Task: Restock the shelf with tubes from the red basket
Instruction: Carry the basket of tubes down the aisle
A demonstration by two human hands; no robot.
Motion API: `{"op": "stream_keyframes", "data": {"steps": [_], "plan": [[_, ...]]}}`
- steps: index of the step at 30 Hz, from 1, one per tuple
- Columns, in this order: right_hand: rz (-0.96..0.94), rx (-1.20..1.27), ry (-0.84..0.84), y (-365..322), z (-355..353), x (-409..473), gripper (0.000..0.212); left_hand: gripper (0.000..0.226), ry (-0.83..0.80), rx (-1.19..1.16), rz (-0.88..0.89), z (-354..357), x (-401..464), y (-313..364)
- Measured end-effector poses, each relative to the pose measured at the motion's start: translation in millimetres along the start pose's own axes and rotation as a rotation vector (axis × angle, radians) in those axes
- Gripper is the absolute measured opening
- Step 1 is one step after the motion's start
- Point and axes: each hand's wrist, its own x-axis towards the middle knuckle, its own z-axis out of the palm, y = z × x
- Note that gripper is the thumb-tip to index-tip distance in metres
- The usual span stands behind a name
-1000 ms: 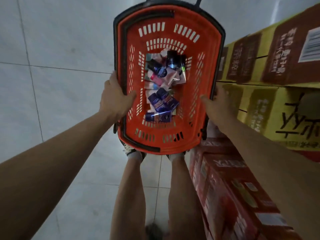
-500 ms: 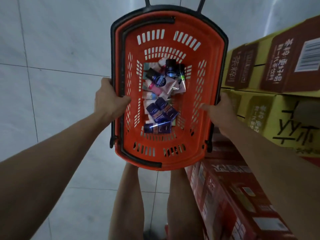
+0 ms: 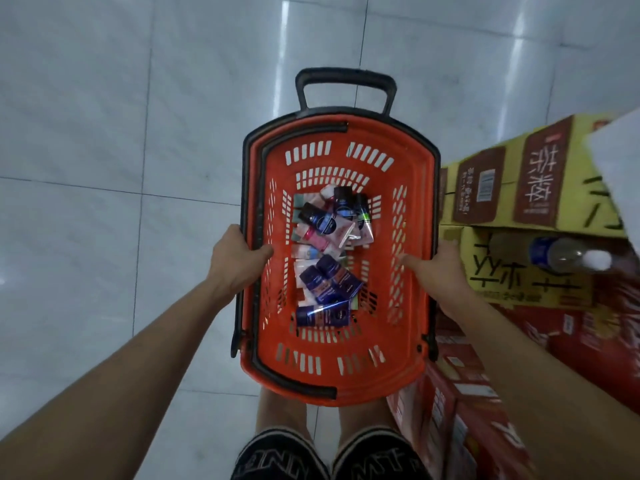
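Note:
The red basket (image 3: 414,209) with black rim and a black pull handle (image 3: 346,77) hangs in front of me above the floor. My left hand (image 3: 235,261) grips its left rim, thumb inside. My right hand (image 3: 436,268) grips the right rim, thumb over the edge. On the basket's bottom lie several tubes: dark blue ones (image 3: 329,282) nearer me, pink and white ones (image 3: 332,226) farther away. No shelf shows in the head view.
Yellow and brown cartons (image 3: 519,188) are stacked at the right, with red cartons (image 3: 467,403) below them. A plastic bottle (image 3: 568,256) lies on a yellow carton. Grey floor tiles (image 3: 104,168) spread left and ahead. My legs and dark shorts (image 3: 329,455) are below.
The basket has dropped lower in view and away from me, so its pull handle now shows. Both hands keep their hold on the rims. More of the cartons and a bottle came into view.

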Motion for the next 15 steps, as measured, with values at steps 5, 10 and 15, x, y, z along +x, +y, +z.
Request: {"op": "stream_keyframes", "data": {"steps": [5, 10, 15], "plan": [[-0.082, -0.083, 0.037, -45, -32, -82, 0.046, 0.050, 0.019, -0.039, 0.081, -62, -71, 30], [-0.205, -0.135, 0.096, -84, -60, -160, 0.042, 0.051, 0.041, -0.092, 0.158, -118, -132, 53], [-0.278, -0.123, 0.102, -114, -80, -230, 0.052, 0.056, 0.034, -0.164, 0.205, -170, -188, 72]]}}
